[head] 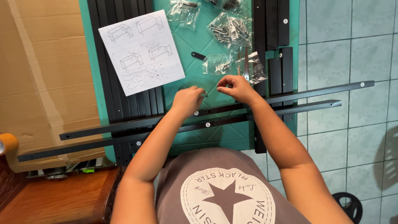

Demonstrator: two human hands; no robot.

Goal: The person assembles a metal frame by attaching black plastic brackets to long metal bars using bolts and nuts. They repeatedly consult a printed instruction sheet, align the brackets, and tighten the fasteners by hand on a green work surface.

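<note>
Hands at work over two long black bars

Nearest, the bars (pixel 215 120) cross mid-frame; the left hand (pixel 187 101) pinches a small screw (pixel 205 94), the right hand (pixel 237 87) is curled, its grip unclear. Keeping the screw upright over a hole looks wise. Beyond lie screw bags (pixel 230 29) and instruction sheet (pixel 141 50).

Tiny part (pixel 205 94) between the hands, too small to identify
</note>
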